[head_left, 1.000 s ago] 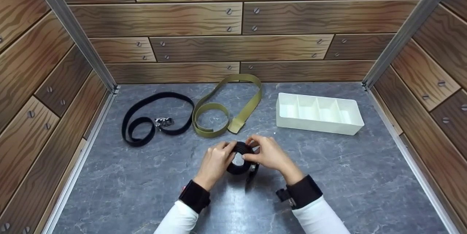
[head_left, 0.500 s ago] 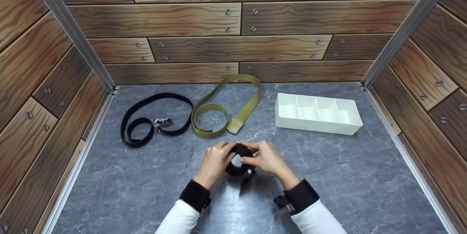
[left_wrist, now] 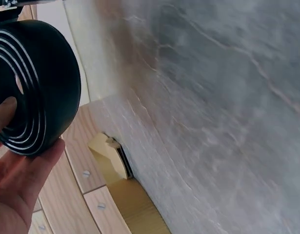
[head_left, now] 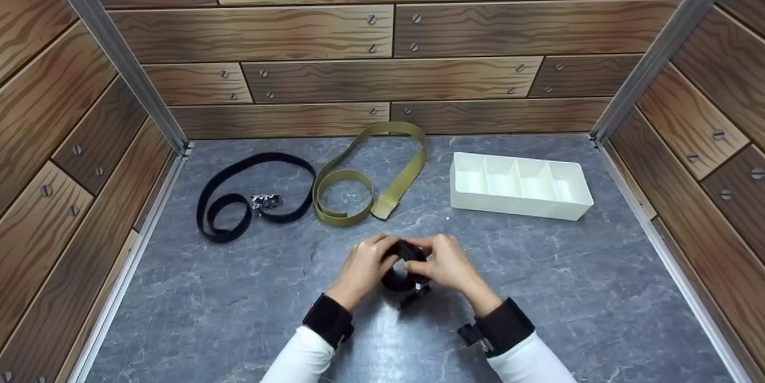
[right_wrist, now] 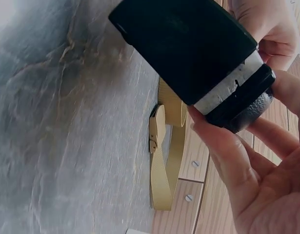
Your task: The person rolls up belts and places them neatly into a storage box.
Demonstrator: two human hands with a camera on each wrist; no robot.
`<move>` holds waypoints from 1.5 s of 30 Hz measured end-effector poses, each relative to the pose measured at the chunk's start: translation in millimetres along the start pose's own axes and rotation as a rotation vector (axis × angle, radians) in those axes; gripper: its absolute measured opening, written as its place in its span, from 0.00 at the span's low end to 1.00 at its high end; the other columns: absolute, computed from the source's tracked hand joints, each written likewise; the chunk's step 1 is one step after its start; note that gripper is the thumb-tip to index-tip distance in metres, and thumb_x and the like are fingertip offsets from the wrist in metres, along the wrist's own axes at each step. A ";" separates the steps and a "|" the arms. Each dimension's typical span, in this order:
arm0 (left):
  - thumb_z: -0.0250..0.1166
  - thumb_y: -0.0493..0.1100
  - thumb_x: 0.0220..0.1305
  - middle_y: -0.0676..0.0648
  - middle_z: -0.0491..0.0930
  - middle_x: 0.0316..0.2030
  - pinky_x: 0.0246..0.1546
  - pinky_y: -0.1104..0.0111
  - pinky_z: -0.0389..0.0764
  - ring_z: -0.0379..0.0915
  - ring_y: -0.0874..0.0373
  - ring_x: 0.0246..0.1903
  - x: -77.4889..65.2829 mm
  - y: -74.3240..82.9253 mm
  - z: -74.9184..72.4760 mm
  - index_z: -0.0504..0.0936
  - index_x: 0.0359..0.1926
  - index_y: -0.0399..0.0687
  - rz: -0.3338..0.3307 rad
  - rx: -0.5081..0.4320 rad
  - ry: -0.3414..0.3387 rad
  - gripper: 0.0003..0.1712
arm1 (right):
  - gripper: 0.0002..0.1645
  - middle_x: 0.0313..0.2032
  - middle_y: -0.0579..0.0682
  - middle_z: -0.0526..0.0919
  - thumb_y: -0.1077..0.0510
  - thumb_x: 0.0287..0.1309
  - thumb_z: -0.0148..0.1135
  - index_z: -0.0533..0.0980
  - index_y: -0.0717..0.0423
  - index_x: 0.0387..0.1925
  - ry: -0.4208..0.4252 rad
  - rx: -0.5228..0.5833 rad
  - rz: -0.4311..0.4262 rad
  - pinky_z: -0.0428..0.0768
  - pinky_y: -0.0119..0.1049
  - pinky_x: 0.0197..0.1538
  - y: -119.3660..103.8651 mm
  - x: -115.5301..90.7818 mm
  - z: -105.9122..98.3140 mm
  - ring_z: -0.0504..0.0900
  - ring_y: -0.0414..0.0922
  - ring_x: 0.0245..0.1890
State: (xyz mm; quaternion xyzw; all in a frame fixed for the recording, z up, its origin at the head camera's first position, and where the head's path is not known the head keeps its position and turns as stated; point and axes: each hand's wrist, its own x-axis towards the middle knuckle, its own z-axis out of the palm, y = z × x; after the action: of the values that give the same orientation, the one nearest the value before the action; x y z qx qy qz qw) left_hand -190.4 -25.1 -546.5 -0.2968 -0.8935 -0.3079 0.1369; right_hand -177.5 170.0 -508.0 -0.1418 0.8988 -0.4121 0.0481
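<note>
First, near the back left corner of the grey marbled table [head_left: 179,311], a loosely looped black fabric belt [head_left: 289,216] with a silvery metal buckle [head_left: 266,201] is seen. Just beside it, a khaki woven belt [head_left: 407,177] is laid, its loop reaching close to the back edge. Midway between the side edges, a smooth, tightly coiled black belt [left_wrist: 57,83] is pinched from the left by the left hand [head_left: 364,266] and from the right by the right hand [head_left: 449,263]. Toward the back right corner, a white rectangular plastic tray [head_left: 514,204] is placed, divided into four compartments.
</note>
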 end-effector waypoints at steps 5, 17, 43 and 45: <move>0.66 0.46 0.65 0.42 0.78 0.56 0.50 0.59 0.78 0.77 0.48 0.52 6.9 4.9 1.8 0.74 0.65 0.47 -0.030 -0.009 -0.121 0.28 | 0.28 0.35 0.55 0.87 0.59 0.50 0.74 0.80 0.58 0.55 0.034 -0.028 0.015 0.77 0.34 0.24 5.8 -1.1 -11.2 0.80 0.41 0.25; 0.58 0.59 0.69 0.40 0.71 0.62 0.52 0.51 0.75 0.74 0.42 0.56 0.0 -5.0 10.6 0.61 0.74 0.56 -0.090 0.065 -0.257 0.37 | 0.30 0.42 0.60 0.86 0.58 0.49 0.74 0.79 0.56 0.57 0.180 -0.144 0.083 0.81 0.42 0.35 30.0 12.7 -62.6 0.83 0.48 0.31; 0.55 0.63 0.69 0.38 0.68 0.65 0.55 0.45 0.71 0.68 0.40 0.61 -4.4 -7.7 14.2 0.68 0.71 0.56 -0.168 0.163 -0.397 0.34 | 0.29 0.53 0.70 0.77 0.52 0.63 0.61 0.71 0.52 0.65 0.759 -0.419 0.414 0.72 0.66 0.47 117.9 53.6 -196.4 0.76 0.74 0.47; 0.55 0.63 0.69 0.38 0.68 0.65 0.55 0.45 0.71 0.68 0.41 0.61 -4.7 -8.2 14.7 0.68 0.71 0.57 -0.175 0.164 -0.403 0.34 | 0.29 0.53 0.72 0.76 0.52 0.63 0.60 0.71 0.52 0.65 0.693 -0.455 0.434 0.73 0.67 0.44 123.2 54.0 -193.7 0.76 0.75 0.45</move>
State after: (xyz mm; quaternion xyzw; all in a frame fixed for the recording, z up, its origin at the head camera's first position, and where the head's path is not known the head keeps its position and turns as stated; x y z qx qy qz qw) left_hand -192.7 -23.0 -563.7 -0.2618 -0.9471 -0.1797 -0.0477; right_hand -295.0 371.3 -472.2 0.1887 0.9382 -0.2080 -0.2022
